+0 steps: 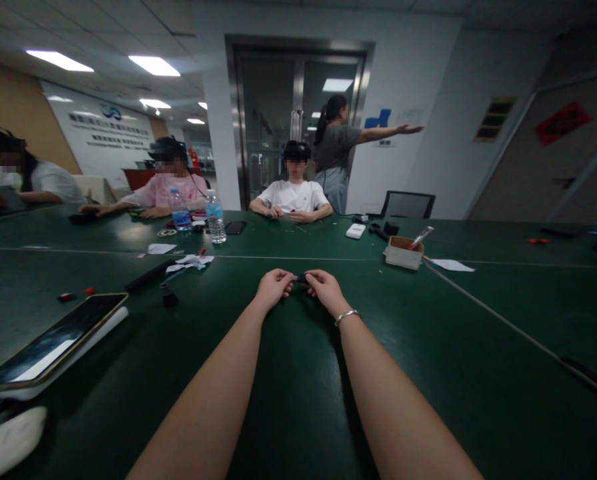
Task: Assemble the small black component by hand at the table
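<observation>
**L hand (274, 288) & R hand (325, 288) pinch one small dark part (301, 277)**

Head view: hands meet mid-pic, arms stretched fwd over green table (298, 400). L pinches the part's left end, R pinches its right end; both grips look tight, other fingers curled in. Part sits btwn the two, just above or on the table, can't tell which. Too small & blurred to say exactly what it is, or if it's 1 pc or 2 joined.

Risks, my judgement: grip area is tiny, so a slip of either pinch could drop the part or flick it away. Dark part on dark green = hard to spot if lost, esp. in this dim light. Uneven pull or twist btwn L & R could bend or crack it, if it's thin. Hands also hide most of it, so misalignment could go unnoticed.

Nearby: bangle (347, 317) on R wrist, might knock the table if that wrist drops. Black pc (169, 297) & scraps (191, 263) lie off to L; a part that flies that way could get mixed in w/ them. Phone (61, 343) is nearer the wearer, far L. Box (402, 259) & cable (498, 313) are to R, well apart from hands; a sleeve-wide sweep could snag the cable. Co-worker (293, 197) sits opposite, clear of the part.
</observation>
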Demonstrator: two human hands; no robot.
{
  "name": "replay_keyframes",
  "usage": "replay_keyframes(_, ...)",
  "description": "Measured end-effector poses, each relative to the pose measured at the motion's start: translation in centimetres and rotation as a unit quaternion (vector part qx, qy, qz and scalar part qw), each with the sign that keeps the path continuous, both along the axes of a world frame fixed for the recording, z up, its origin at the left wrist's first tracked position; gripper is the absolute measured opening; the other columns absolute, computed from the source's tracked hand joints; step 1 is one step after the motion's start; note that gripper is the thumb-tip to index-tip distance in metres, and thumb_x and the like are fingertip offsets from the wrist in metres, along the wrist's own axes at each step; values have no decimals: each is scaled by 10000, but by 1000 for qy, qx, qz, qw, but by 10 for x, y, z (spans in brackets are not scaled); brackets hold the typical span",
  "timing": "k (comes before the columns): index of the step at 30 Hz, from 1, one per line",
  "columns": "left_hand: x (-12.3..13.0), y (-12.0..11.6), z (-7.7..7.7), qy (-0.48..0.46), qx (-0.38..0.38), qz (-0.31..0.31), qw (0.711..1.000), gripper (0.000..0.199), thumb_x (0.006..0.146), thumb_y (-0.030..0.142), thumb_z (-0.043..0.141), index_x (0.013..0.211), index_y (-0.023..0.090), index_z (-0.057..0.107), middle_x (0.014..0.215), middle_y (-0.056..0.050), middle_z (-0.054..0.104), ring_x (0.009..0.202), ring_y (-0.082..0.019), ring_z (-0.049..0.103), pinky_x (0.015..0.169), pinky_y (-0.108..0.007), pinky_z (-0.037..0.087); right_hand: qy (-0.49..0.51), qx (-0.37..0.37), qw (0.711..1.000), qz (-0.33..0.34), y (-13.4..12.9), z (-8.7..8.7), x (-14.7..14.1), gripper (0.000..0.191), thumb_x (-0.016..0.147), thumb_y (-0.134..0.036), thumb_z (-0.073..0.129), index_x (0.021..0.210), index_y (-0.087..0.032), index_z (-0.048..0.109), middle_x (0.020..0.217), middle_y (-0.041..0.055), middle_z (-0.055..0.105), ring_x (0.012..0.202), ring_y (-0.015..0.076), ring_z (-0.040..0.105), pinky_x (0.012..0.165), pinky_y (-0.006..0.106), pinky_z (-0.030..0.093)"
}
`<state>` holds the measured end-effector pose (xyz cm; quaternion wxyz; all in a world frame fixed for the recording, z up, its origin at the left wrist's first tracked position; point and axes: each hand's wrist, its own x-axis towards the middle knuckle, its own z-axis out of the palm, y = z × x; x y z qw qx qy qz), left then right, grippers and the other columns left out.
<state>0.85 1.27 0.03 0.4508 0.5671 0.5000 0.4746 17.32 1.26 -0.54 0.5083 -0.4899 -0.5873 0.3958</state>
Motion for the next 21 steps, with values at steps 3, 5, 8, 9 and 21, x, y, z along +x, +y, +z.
replay_keyframes(3, 0, -1, 1, 4, 0, 2, 1000, 189, 821, 278, 590, 903, 109, 612, 708, -38, 615, 562, -76, 553, 476, -170, 451, 3, -4, 1000, 4, 0, 1, 0, 183, 821, -226, 585, 963, -128, 647, 690, 27, 660, 482, 66, 534, 437, 162, 434)
replay_keyframes(5, 1, -1, 2, 3, 2, 6, 1000, 179, 822, 273, 586, 886, 109, 617, 726, -46, 619, 595, -86, 569, 481, -173, 459, 1, -2, 1000, 9, -1, 2, -1, 178, 820, -222, 586, 957, -126, 647, 671, 20, 652, 477, 65, 526, 437, 161, 427)
replay_keyframes(8, 2, -1, 2, 2, 1, 12, 1000, 167, 823, 270, 580, 839, 108, 616, 757, -59, 626, 638, -102, 588, 480, -177, 465, -3, 6, 1000, 13, -2, 3, -1, 169, 811, -213, 593, 943, -123, 647, 648, 8, 638, 472, 65, 520, 438, 165, 419)
replay_keyframes(9, 2, -1, 2, -1, 0, 16, 1000, 165, 820, 272, 584, 831, 109, 610, 756, -58, 626, 635, -101, 587, 477, -175, 463, -3, 7, 1000, 13, -3, 4, -2, 171, 808, -214, 597, 943, -123, 647, 645, 6, 637, 471, 65, 520, 439, 167, 418)
replay_keyframes(21, 1, -1, 0, 6, 20, -6, 1000, 213, 772, 285, 647, 934, 150, 619, 723, -26, 591, 640, -101, 573, 471, -163, 454, -5, -1, 1000, 2, 0, 1, -1, 184, 816, -238, 582, 953, -133, 647, 699, 26, 663, 483, 72, 538, 443, 173, 434)
